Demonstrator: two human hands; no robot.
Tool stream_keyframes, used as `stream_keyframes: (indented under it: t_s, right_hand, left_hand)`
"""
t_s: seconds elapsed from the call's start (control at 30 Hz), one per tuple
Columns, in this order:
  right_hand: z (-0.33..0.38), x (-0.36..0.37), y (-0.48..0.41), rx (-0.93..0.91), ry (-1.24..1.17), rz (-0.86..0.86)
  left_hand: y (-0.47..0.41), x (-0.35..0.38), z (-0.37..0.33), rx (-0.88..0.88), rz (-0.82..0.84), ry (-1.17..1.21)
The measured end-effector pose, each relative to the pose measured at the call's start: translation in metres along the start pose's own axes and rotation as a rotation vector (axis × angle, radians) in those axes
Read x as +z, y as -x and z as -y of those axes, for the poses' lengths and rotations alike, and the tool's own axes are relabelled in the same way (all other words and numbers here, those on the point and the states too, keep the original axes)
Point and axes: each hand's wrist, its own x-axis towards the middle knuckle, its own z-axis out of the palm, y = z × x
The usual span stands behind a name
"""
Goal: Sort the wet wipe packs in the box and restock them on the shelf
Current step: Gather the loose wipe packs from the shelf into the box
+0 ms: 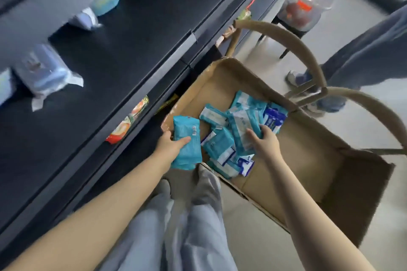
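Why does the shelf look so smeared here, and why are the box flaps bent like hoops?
Head view: motion blur streaks the shelf and its wrapped packs; the teal pack in the left hand and the pile of packs the right hand grips look sharper. Also head view: the wide-angle lens likely bows the box flaps; light is soft, no glare.

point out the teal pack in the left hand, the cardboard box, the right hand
teal pack (189, 154), head view, its lower face
cardboard box (308, 138), head view, bare inner floor
right hand (264, 141), head view, back of the hand
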Motion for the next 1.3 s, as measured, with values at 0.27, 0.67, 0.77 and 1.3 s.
stream_keyframes:
  t_s: [0.27, 0.67, 0.77, 1.3]
  right_hand:
    - [-0.039, 0.079, -0.127, -0.053, 0.351, 0.401]
    - [-0.065, 0.128, -0.163, -0.227, 0.723, 0.557]
    - [-0.052, 0.122, -0.153, -0.286, 0.786, 0.545]
    - [0.22, 0.037, 0.115, -1.044, 0.625, 0.474]
  left_hand:
    - [-0.098, 0.085, 0.056, -0.322, -0.229, 0.277]
    - [-0.148, 0.121, 0.083, -0.457, -0.243, 0.087]
    - [-0.134, 0.106, 0.074, -0.395, -0.14, 0.072]
    - [0.174, -0.163, -0.001, 0.432, -0.31, -0.415]
